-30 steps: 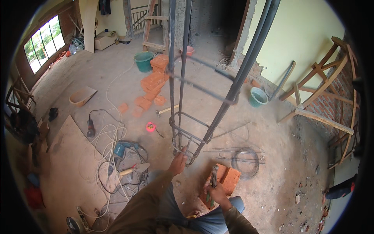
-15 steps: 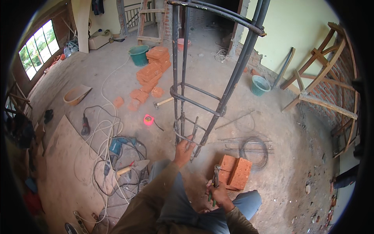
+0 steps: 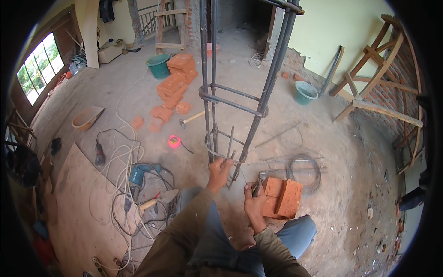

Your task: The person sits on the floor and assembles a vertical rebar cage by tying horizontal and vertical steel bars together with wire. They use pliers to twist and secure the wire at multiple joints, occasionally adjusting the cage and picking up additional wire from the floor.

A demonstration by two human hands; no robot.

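Observation:
A tall rebar cage (image 3: 256, 122) of dark bars and square stirrups stands in front of me, slightly tilted. My left hand (image 3: 219, 176) is closed at its lowest stirrup, against a short upright bar end. Just right of the cage's foot, my right hand (image 3: 255, 205) grips a pair of pincers (image 3: 259, 183), its jaws pointing up. A thin wire seems to run between the stirrup and my right hand; its ends are hard to make out. Behind the pincers lie orange bricks (image 3: 290, 199), close to my right knee.
A coil of wire (image 3: 318, 173) and loose rods lie right of the cage. To the left are a blue drill (image 3: 137, 175), tangled cables, a trowel (image 3: 169, 196), a pink tape measure (image 3: 174, 141) and a hammer (image 3: 191, 119). Farther off stand stacked bricks (image 3: 173, 85) and green buckets (image 3: 305, 93).
My right hand has risen with the pincers, away from my lap and closer to the cage's foot. The left hand remains at the lowest stirrup. The whole view has shifted slightly.

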